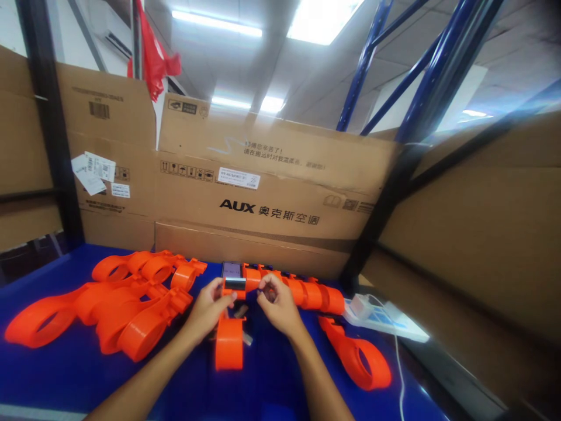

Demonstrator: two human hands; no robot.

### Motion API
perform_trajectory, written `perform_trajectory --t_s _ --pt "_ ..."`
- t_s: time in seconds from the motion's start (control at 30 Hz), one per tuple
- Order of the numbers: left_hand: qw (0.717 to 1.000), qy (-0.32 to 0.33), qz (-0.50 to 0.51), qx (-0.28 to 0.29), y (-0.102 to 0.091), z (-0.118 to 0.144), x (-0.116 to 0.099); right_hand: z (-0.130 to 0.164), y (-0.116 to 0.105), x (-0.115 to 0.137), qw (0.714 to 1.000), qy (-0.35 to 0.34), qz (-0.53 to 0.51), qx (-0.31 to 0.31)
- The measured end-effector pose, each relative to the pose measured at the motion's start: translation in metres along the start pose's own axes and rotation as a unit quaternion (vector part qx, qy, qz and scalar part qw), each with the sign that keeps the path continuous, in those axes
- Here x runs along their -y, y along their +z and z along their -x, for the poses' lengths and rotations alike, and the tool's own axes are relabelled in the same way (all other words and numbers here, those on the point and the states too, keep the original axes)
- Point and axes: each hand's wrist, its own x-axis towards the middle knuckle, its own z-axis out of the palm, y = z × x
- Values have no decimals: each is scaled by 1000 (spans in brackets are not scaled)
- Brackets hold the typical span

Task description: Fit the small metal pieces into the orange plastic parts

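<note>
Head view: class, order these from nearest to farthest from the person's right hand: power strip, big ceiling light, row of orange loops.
1. Row of orange loops: just behind the right hand, running rightward.
2. Power strip: farther right, past the row's end.
3. Big ceiling light: high overhead.

Two hands (207, 306), one power strip (394, 320), over ten orange pieces (229, 346)

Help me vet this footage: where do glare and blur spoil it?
Head view: ceiling light panel blown out white; head view: rightmost cardboard panel smeared; head view: AUX lettering readable; head view: fingertip detail at the right hand too soft to identify.
</note>
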Motion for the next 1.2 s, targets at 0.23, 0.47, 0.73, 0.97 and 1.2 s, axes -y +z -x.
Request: perform_trajectory --t_s 0.23,0.47,0.73,0.97,1.2 --pt "1000 -1 2 0 -1 -2 3 2 10 12 994 -37 43 -98" --pt "1000 -12 13 1 -2 -1 3 5 19 11 994 -69 14 -81" --pt "1000 -11 13 -4 -2 -2 1 8 19 14 993 -82 48 -68" --pt "1000 -4 12 -17 -4 -4 4 7 20 21 995 -93 15 -34" --pt "1000 14 13 -6 -2 -2 0 6 17 23 995 -93 24 -22"
